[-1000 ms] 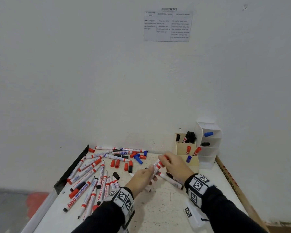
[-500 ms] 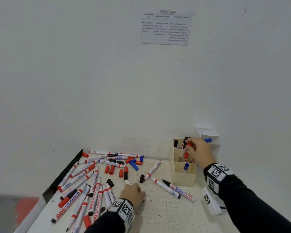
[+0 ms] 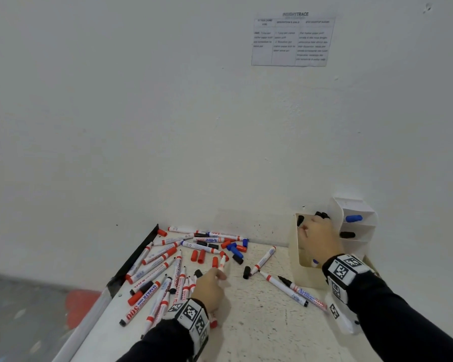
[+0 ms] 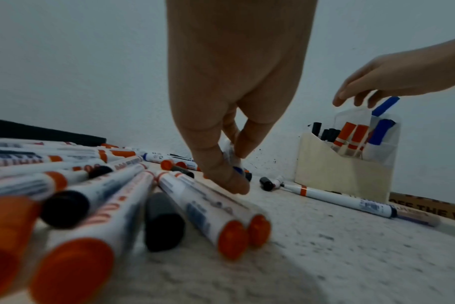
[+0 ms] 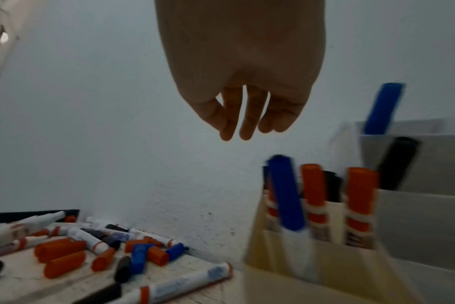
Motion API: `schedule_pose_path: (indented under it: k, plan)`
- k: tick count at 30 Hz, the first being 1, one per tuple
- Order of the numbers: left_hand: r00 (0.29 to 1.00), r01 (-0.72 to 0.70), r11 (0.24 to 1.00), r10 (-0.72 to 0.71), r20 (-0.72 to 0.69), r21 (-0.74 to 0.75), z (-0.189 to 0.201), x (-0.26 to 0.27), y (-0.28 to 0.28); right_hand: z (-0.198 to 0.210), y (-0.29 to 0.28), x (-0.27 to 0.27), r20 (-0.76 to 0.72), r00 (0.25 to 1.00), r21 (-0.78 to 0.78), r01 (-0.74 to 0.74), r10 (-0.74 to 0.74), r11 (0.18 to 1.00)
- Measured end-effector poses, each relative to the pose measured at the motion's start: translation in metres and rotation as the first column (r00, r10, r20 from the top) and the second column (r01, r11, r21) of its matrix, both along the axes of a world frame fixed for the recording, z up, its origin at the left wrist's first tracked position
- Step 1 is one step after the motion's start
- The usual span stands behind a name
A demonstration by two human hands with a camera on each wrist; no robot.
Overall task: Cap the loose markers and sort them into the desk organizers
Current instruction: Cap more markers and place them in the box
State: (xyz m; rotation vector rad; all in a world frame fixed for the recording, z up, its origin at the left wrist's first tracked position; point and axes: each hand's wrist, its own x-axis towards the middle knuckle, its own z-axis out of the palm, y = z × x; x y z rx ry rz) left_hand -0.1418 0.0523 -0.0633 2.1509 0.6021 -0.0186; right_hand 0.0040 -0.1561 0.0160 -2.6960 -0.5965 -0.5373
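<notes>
Left hand [image 3: 209, 287] low over the white table [image 3: 259, 330], thumb and fingers pinching a red-collared marker [image 3: 222, 263] at the edge of the loose marker pile [image 3: 157, 273]; loose red caps [image 3: 198, 256] lie just beyond. Right hand [image 3: 318, 237] hangs above the beige organizer [image 3: 307, 279], fingers [image 5: 243, 121] straight, slightly apart, holding nothing. Capped red, blue and black markers stand in that organizer; the white tiered organizer [image 3: 356, 231] beside it holds a blue-capped marker [image 3: 353, 218].
</notes>
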Motion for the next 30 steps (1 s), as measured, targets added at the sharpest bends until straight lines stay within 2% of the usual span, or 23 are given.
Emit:
schedule_pose_path:
  k: [2,4,6,8,9,12,17,22,26,30]
  plan:
    - [0.999,-0.036,0.999,0.037,0.014,-0.010,0.003,-0.003,0.009,0.003,0.024,-0.007,-0.084,0.988,0.129,-0.115,0.126,0.985]
    - [0.997,-0.065,0.997,0.066,0.045,-0.029,0.004,-0.005,0.020,0.000,0.051,-0.011,-0.270,0.937,0.152,-0.187,0.223,0.970]
    - [0.993,-0.088,0.994,0.092,0.068,-0.058,0.007,-0.010,0.030,-0.010,0.076,-0.016,-0.474,0.840,0.089,-0.253,0.264,0.963]
    - [0.991,-0.111,0.992,0.115,0.072,-0.068,0.010,-0.013,0.040,-0.026,0.098,-0.016,-0.625,0.748,-0.028,-0.305,0.222,0.952]
    - [0.990,-0.115,0.991,0.119,0.070,-0.067,0.011,-0.014,0.045,-0.036,0.107,-0.014,-0.661,0.726,-0.098,-0.333,0.189,0.938]
    - [0.990,-0.114,0.991,0.120,0.075,-0.074,0.011,-0.016,0.060,-0.064,0.127,-0.006,-0.677,0.729,-0.241,-0.349,0.101,0.905]
    - [0.992,-0.099,0.991,0.106,0.074,-0.091,0.008,-0.012,0.071,-0.090,0.143,0.007,-0.660,0.750,-0.294,-0.295,0.030,0.909]
    - [0.996,-0.075,0.992,0.080,0.050,-0.104,0.006,-0.007,0.070,-0.093,0.149,0.017,-0.600,0.800,-0.267,-0.217,0.014,0.939]
    - [0.996,-0.057,0.993,0.063,0.061,-0.101,0.005,-0.005,0.065,-0.092,0.146,0.017,-0.588,0.809,-0.296,-0.223,0.007,0.929]
    - [0.995,-0.080,0.992,0.086,0.059,-0.101,0.005,-0.002,0.063,-0.091,0.145,0.014,-0.521,0.854,-0.296,-0.184,0.003,0.937]
